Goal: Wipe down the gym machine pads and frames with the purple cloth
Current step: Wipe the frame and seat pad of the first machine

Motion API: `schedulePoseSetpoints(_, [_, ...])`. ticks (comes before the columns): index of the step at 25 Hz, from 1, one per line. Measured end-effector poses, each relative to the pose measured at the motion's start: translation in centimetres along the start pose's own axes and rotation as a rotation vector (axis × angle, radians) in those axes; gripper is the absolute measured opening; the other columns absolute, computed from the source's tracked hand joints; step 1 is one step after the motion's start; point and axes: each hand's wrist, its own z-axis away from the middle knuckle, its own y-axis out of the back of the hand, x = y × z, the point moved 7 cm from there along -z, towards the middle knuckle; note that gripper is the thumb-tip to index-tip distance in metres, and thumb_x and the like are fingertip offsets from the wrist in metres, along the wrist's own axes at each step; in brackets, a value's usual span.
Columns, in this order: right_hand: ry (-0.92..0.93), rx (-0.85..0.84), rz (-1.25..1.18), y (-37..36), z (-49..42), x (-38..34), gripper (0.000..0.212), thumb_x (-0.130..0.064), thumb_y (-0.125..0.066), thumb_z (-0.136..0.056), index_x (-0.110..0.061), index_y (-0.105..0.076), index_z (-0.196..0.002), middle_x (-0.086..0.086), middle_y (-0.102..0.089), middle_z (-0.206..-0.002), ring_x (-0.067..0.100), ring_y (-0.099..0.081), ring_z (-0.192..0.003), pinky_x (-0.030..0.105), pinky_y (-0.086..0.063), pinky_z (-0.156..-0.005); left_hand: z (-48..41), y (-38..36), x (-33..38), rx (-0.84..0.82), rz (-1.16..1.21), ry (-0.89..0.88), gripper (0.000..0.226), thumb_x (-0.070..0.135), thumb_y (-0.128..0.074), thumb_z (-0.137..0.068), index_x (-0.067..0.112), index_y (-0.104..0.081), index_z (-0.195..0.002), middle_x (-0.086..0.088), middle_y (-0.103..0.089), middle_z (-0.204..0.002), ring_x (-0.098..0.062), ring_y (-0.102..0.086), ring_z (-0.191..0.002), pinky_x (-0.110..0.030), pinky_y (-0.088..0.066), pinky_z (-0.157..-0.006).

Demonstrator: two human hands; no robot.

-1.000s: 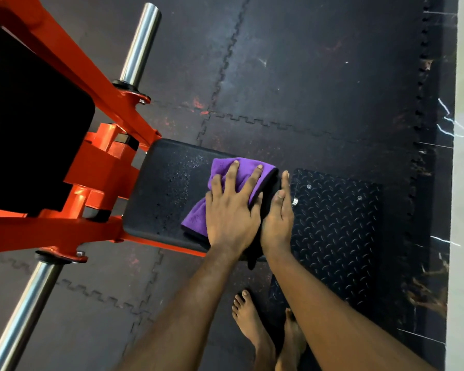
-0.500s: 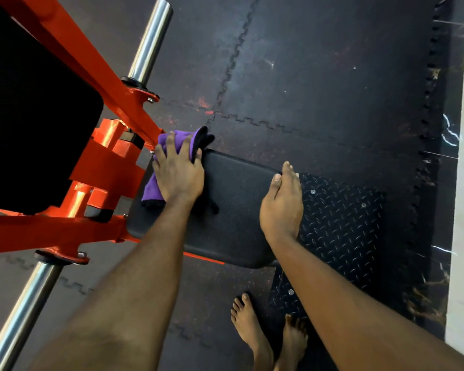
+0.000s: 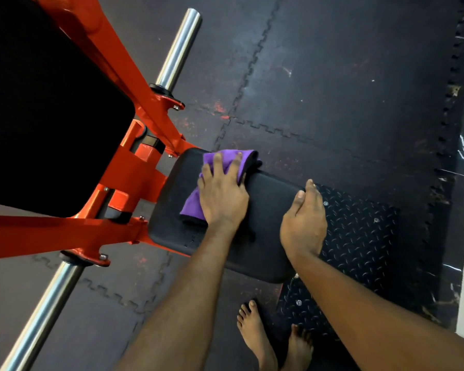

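The purple cloth lies folded on the far left part of the black seat pad. My left hand presses flat on the cloth with fingers spread and straight. My right hand rests on the pad's right end, fingers straight and together, holding nothing. The orange frame joins the pad on its left. A larger black back pad fills the upper left.
Two chrome weight pegs stick out of the frame, one up and one down left. A black checker-plate footplate lies right of the pad. My bare feet stand on rubber floor tiles. A pale wall edge runs along the right.
My left hand slid the cloth from the pad's right end to its far left corner by the frame, then a little way back toward the right. My right hand stayed on the pad's right end.
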Motion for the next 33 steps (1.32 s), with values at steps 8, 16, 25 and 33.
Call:
schedulePoseSetpoints(8, [0.044,0.035,0.082,-0.3,-0.2,-0.3,0.052,-0.033,-0.023,-0.109,-0.009,-0.038,-0.152,0.012,-0.044,-0.154,0.027,-0.038,-0.145,0.045,-0.034,-0.119,-2.6,1.1,-12.9,0.01,-0.006,0.337,0.046,0.044,-0.042,-0.1,0.017,-0.054,-0.136,-0.011,-0.048,-0.137,-0.037,-0.042,-0.122,-0.05,-0.039,-0.099])
schedulePoseSetpoints(16, [0.055,0.038,0.127,-0.3,0.0,-0.5,0.05,-0.028,-0.025,-0.109,-0.006,-0.038,-0.151,0.015,-0.045,-0.153,0.031,-0.04,-0.143,0.042,-0.031,-0.119,10.4,0.7,-10.9,0.137,0.084,0.533,0.047,0.035,-0.056,-0.095,0.028,-0.051,-0.141,-0.018,-0.046,-0.138,-0.042,-0.045,-0.112,-0.052,-0.04,-0.088])
schedulePoseSetpoints(25, [0.001,-0.014,-0.361,-0.3,-0.8,1.5,0.041,-0.026,-0.035,-0.109,-0.015,-0.054,-0.144,0.0,-0.054,-0.147,0.017,-0.047,-0.138,0.033,-0.034,-0.118,11.2,1.4,2.2,0.025,0.213,0.252,0.044,0.039,-0.054,-0.086,0.02,-0.066,-0.123,-0.013,-0.052,-0.132,-0.037,-0.046,-0.116,-0.046,-0.044,-0.086])
schedulePoseSetpoints(33, [0.211,0.179,-0.219,6.8,4.9,-2.6,0.04,-0.031,-0.051,-0.101,-0.014,-0.056,-0.137,0.007,-0.055,-0.142,0.024,-0.049,-0.133,0.043,-0.037,-0.114,13.5,3.9,-1.4,0.195,0.944,0.189,0.042,0.03,-0.044,-0.097,0.011,-0.065,-0.127,-0.005,-0.063,-0.119,-0.02,-0.055,-0.114,-0.034,-0.04,-0.105])
